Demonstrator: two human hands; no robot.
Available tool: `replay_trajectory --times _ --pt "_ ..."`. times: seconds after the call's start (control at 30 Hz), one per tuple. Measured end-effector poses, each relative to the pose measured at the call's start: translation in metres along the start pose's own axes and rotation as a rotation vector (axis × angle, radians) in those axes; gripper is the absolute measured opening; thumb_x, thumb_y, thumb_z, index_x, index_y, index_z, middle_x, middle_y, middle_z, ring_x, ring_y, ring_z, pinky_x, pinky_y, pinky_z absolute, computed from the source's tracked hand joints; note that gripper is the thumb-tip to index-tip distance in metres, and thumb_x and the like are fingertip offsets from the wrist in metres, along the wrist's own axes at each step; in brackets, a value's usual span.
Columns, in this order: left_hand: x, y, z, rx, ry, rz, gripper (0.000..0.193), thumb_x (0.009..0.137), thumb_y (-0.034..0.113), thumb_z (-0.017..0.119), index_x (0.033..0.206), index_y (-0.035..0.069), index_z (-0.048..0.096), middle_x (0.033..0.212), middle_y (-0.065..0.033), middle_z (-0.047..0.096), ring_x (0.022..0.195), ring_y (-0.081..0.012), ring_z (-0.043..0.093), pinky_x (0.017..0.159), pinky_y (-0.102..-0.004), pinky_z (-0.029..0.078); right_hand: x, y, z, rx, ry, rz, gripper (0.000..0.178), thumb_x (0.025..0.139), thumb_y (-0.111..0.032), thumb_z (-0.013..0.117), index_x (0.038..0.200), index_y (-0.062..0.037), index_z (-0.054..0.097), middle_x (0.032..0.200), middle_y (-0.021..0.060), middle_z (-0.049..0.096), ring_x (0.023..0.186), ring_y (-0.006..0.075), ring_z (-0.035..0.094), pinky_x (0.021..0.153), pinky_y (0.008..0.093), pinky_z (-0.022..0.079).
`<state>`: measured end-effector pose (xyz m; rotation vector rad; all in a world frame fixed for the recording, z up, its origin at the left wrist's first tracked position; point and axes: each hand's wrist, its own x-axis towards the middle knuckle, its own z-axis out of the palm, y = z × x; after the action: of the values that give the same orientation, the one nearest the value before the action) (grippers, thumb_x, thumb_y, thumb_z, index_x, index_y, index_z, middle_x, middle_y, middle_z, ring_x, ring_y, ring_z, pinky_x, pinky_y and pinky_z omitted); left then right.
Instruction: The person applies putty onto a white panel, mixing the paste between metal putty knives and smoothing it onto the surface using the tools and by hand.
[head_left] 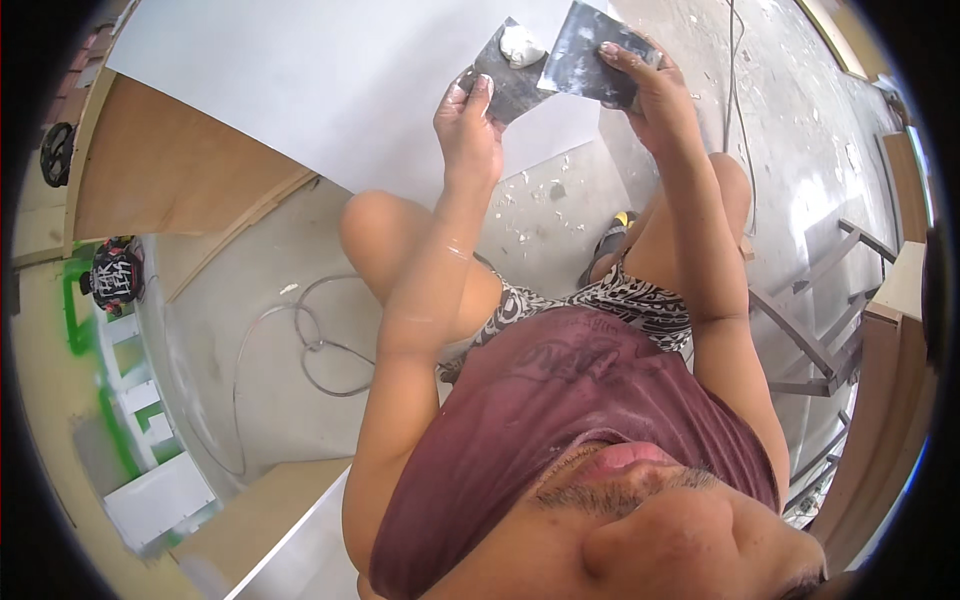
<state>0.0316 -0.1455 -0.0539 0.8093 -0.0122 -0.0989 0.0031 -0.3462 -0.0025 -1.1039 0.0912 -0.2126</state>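
My left hand (468, 132) is closed on a thin dark flat putty plate (510, 98), its thumb pressed on the near edge. A lump of white putty (521, 46) sits on the far part of that plate. To the right, my right hand (662, 92) grips a squarish dark flat spreader (588, 58) smeared with white, thumb on top. The spreader's left edge overlaps or meets the plate's right edge; whether they touch, I cannot tell. Both hands are raised in front of my bent knees, near a large white panel (300, 70).
A brown wooden board (180, 165) stands left of the panel. A thin hose (308, 335) loops on the grey floor, and cables (738, 110) run at the right. A dark metal frame (815, 345) and wooden cabinet part (880, 390) stand right. Green-sprayed white pieces (140, 400) lie far left.
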Motion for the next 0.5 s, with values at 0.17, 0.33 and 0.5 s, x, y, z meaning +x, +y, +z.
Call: replay_trajectory --times 0.17,0.33,0.5 --pt "-0.008 0.003 -0.012 0.026 0.004 0.042 0.021 0.101 0.006 0.053 0.117 -0.005 0.059 0.11 -0.0107 0.066 0.097 -0.0163 0.066 0.083 -0.0317 0.059 0.001 0.026 0.013 -0.018 -0.08 0.047 0.043 0.085 -0.004 0.074 0.123 0.0069 0.056 0.099 0.0134 0.07 0.085 0.0182 0.071 0.071 0.0316 0.063" --pt "-0.016 0.005 -0.016 0.099 0.035 0.101 0.027 0.102 0.007 0.052 0.124 -0.008 0.058 0.109 -0.0109 0.066 0.101 -0.0157 0.065 0.084 -0.0307 0.058 -0.001 0.039 0.029 0.036 -0.002 0.041 0.04 0.085 -0.004 0.074 0.12 0.0074 0.058 0.098 0.0134 0.07 0.082 0.0187 0.072 0.071 0.0315 0.062" --pt "-0.016 0.003 -0.016 0.163 0.027 0.178 0.031 0.102 0.009 0.053 0.128 -0.007 0.059 0.109 -0.0099 0.066 0.098 -0.0125 0.063 0.084 -0.0268 0.054 -0.001 0.045 0.031 0.009 -0.012 0.076 0.043 0.085 -0.004 0.074 0.123 0.0079 0.056 0.098 0.0141 0.07 0.082 0.02 0.072 0.07 0.0322 0.063"
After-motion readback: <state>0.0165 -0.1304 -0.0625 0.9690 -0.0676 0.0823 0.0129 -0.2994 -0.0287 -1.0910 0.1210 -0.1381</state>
